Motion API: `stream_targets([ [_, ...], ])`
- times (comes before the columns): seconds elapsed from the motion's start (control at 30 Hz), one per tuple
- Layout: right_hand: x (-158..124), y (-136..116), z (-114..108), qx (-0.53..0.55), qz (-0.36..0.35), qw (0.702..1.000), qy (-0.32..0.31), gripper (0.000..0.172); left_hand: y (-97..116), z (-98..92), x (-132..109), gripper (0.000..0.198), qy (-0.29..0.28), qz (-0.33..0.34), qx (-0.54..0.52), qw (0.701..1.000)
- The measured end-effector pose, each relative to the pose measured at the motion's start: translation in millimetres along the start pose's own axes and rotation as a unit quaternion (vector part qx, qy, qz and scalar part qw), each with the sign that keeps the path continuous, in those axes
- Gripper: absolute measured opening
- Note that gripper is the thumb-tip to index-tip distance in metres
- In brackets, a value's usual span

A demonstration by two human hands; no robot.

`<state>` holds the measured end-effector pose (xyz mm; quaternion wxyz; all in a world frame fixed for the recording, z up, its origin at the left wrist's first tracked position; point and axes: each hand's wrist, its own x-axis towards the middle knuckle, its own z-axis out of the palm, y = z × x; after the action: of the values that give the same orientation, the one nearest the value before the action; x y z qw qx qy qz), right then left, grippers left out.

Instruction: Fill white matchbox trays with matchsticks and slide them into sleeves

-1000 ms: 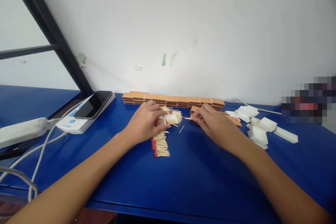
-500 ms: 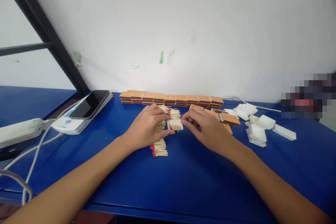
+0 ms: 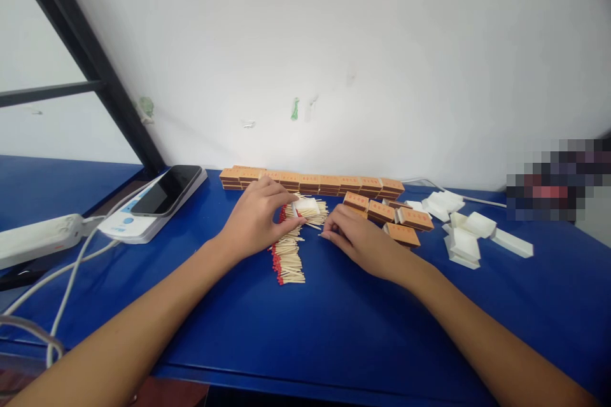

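The left hand (image 3: 260, 213) held a white matchbox tray (image 3: 308, 205) over the upper end of the match pile (image 3: 289, 261), its grip clamped on the tray with thumb on the near side and fingers on the far side. That pinch across the tray probably kept it steady and left its right end open toward the other hand. How many matches lay inside could not be made out.

The right hand (image 3: 358, 232) was low, just right of the match pile, thumb and forefinger reaching toward it. Its fingertips looked close together, but whether that grip had closed on a match could not be told. The matches in the pile lay roughly parallel, most red heads to the left, an order that seemed to make the bare stick ends easy to reach from the right.

Behind the match pile, a stacked row of orange matchboxes (image 3: 310, 183) ran along the wall (image 3: 382, 76), which perhaps served to keep the line straight. Right of the pile lay loose orange matchboxes (image 3: 380, 211), at mixed angles; farther right, spare white trays (image 3: 463, 247) lay jumbled on the blue surface (image 3: 305, 331). Well left of the pile, a smartphone (image 3: 167, 189) rested on a white-and-blue box (image 3: 125, 226).
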<state>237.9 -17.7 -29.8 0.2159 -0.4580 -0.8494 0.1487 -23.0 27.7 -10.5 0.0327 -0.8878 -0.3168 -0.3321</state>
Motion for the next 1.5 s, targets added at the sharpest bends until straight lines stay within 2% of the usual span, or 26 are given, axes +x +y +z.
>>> stream_targets([
  [0.17,1,-1,1,0.036,0.023,0.998,0.044,0.012,-1,0.7,0,0.036,0.004,0.003,-0.004,1.0],
  [0.33,4,-4,3,0.066,0.018,0.995,0.076,0.025,-2,-0.3,1,0.037,0.009,0.001,-0.005,1.0],
  [0.47,8,-6,9,0.203,0.092,0.965,0.136,0.018,-3,-1.1,1,0.033,0.01,-0.01,0.003,1.0],
  [0.57,11,-4,16,0.268,0.117,0.944,0.152,0.02,-2,-2.3,2,0.031,0.022,-0.018,0.0,1.0],
  [0.83,13,1,29,0.095,0.073,0.981,0.154,0.01,-2,-1.7,2,0.03,0.024,-0.015,-0.002,1.0],
  [1.17,13,-1,28,0.049,0.07,0.991,0.103,0.011,-4,-1.3,1,0.031,0.019,-0.015,0.0,1.0],
  [1.33,7,4,22,-0.003,0.037,0.997,0.068,0.013,-5,-0.2,1,0.032,0.013,-0.012,0.009,1.0],
  [1.5,1,10,14,-0.036,0.025,0.997,0.06,0.013,-5,1.7,0,0.034,0.005,-0.007,0.008,1.0],
])
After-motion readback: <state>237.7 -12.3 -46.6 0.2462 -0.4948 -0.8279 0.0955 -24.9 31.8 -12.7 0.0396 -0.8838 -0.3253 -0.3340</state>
